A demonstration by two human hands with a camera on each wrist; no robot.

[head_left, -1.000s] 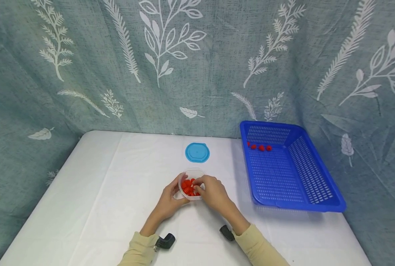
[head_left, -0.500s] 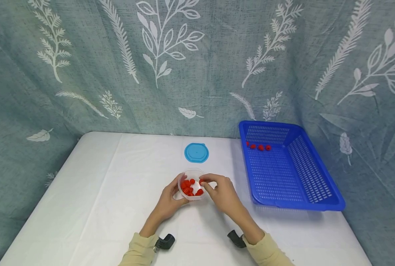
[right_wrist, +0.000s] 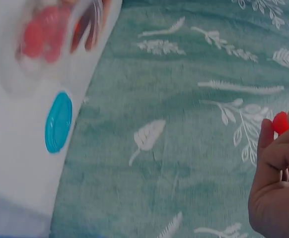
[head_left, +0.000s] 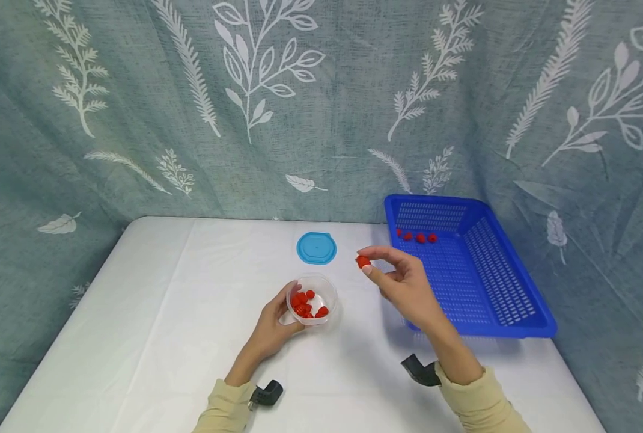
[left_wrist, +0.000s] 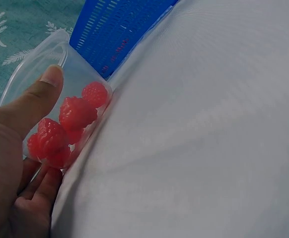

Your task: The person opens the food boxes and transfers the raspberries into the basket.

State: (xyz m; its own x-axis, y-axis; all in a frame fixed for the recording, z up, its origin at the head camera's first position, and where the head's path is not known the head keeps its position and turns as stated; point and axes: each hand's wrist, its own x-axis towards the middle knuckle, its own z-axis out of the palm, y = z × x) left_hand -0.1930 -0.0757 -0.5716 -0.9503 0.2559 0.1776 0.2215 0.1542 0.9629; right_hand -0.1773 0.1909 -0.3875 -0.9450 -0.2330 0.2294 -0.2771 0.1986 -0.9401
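A: What is the biggest thing in view?
B: A white bench (head_left: 164, 313) in front of a green curtain (head_left: 137, 108) printed with white leaves.

A: And the containers on it?
B: One blue slotted basket (head_left: 494, 294) sits on the right of the bench. Against its far wall lie red raspberries (head_left: 420, 237); three show clearly, and a fourth at the corner is uncertain. Near the middle stands one small clear tub (head_left: 313, 299) holding a heap of raspberries (left_wrist: 72, 124), too piled up to count. One round blue lid (head_left: 316, 248) lies flat beyond the tub, apart from it.

A: What are the hands doing?
B: The left hand (head_left: 270, 328) cups the tub from the near left side. In the left wrist view its thumb lies along the tub's wall, with the other fingers (left_wrist: 40, 191) curled beneath.
The right hand (head_left: 402, 282) is raised between tub and basket. Its thumb and forefinger pinch a single raspberry (head_left: 363, 261), and the other fingers are loosely bent.

A: Anything smaller?
B: A black wrist strap fitting shows at each pale yellow sleeve (head_left: 226, 409).
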